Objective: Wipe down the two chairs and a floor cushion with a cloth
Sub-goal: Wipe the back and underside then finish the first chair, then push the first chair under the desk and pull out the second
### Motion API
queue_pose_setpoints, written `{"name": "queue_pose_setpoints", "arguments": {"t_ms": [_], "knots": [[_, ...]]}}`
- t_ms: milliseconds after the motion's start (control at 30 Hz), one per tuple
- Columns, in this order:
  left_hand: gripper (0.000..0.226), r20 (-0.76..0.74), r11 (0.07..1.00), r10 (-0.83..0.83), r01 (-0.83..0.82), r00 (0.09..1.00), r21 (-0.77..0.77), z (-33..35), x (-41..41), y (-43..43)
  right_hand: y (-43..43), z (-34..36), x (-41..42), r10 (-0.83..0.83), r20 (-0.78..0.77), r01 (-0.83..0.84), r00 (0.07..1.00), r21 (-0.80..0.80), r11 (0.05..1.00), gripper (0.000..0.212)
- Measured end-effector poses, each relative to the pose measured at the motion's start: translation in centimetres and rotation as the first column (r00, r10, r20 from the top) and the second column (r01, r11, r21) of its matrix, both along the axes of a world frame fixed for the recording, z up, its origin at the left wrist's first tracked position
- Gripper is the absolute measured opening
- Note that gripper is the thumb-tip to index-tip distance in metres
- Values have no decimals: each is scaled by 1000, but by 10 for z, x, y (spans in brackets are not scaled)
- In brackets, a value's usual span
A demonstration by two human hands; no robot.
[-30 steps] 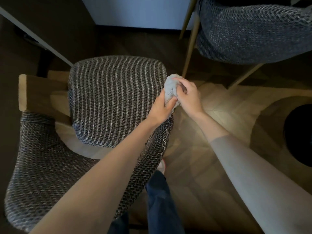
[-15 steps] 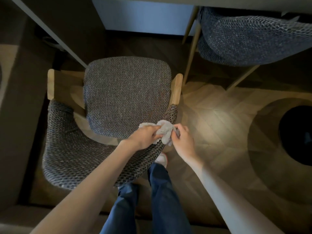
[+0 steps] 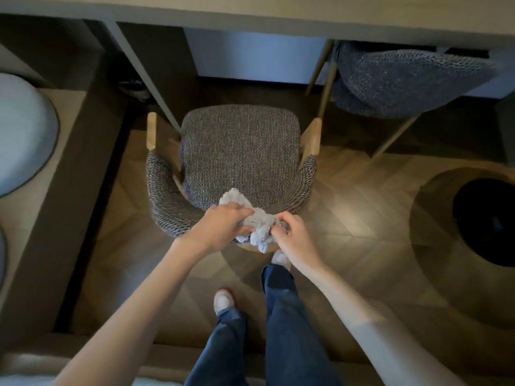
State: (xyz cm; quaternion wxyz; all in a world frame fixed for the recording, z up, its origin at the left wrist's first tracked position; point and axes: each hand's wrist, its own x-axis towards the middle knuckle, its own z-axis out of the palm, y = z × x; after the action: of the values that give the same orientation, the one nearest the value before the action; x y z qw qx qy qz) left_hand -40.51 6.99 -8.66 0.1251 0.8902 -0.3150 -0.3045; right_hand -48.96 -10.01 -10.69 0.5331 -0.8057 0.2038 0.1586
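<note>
A grey tweed chair with wooden arm ends stands in front of me, seat facing the desk. A crumpled light grey cloth lies bunched over the top of its curved backrest. My left hand grips the cloth's left side and my right hand pinches its right side. A second chair of darker blue-grey tweed is tucked under the desk at the upper right. A pale round cushion sits on a low platform at the far left.
A desk top spans the top edge, with a slanted grey leg beside the near chair. A dark round object sits on the wooden floor at the right. My two feet and jeans are just behind the chair.
Both hands have carried the cloth from the chair's right armrest back along the backrest to its middle. The view has pulled back and widened, bringing the cushion and desk into sight.
</note>
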Motion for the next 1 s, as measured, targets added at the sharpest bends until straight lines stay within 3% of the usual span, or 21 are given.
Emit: {"name": "queue_pose_setpoints", "arguments": {"t_ms": [233, 367, 433, 533, 600, 667, 767, 867, 933, 1000], "knots": [[44, 235, 997, 11, -28, 972, 69, 13, -41, 107, 104, 16, -22, 59, 14, -59, 998, 7, 998, 15], [45, 242, 972, 112, -157, 964, 177, 14, -59, 152, 140, 32, -20, 189, 12, -189, 982, 65, 980, 26], [45, 257, 958, 142, -198, 956, 206, 15, -67, 168, 142, 38, -21, 269, 77, -267, 960, -41, 963, 29], [39, 295, 950, 195, -254, 936, 180, 11, -74, 179, 127, 43, -25, 267, 242, -191, 933, -298, 935, 28], [30, 259, 936, 291, -331, 921, 124, 10, -76, 177, 112, 41, -26, 253, 292, -106, 922, -439, 892, 30], [29, 226, 925, 347, -372, 910, 77, 6, -74, 173, 98, 34, -22, 256, 238, -100, 937, -519, 849, 36], [57, 177, 907, 412, -422, 894, 19, -2, -65, 160, 89, 17, -14, 288, 60, -208, 956, -553, 807, 47], [65, 24, 835, 544, -538, 839, -117, -13, -51, 150, 91, -5, -6, 317, -48, -295, 947, -515, 805, 55], [78, -143, 799, 567, -584, 811, -143, -21, -44, 149, 95, -16, -1, 308, -43, -285, 951, -513, 809, 58], [91, -236, 788, 581, -611, 779, -74, -28, -37, 146, 99, -22, 2, 268, 27, -207, 963, -560, 802, 57]]}}
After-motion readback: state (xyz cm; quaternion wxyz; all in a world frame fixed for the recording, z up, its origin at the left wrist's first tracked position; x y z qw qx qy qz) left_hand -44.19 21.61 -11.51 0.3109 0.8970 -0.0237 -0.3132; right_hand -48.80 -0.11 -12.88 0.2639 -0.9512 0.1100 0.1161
